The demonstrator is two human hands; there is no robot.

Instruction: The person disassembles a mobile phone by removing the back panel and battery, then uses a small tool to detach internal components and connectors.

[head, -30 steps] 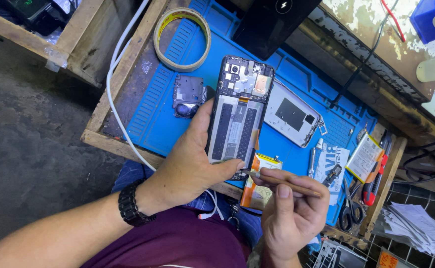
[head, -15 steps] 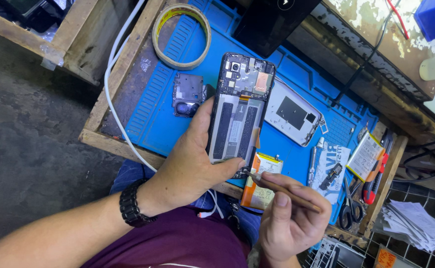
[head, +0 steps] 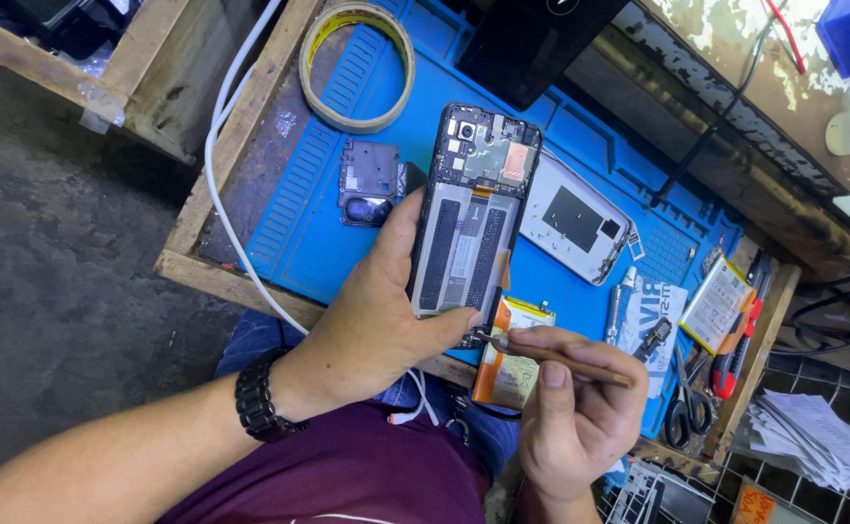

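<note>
I see left hand (head: pixel 372 325) gripping opened phone (head: pixel 474 223) over blue mat (head: pixel 299 223), right hand (head: pixel 571 417) pinching thin tool (head: pixel 561 357) at phone's near edge

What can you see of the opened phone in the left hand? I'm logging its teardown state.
The opened black smartphone has its back cover off, baring a camera and metal shields at the top and an empty grey battery bay below. It is held over the blue mat in the left hand. The right hand's thin brown tool meets its bottom edge.
</note>
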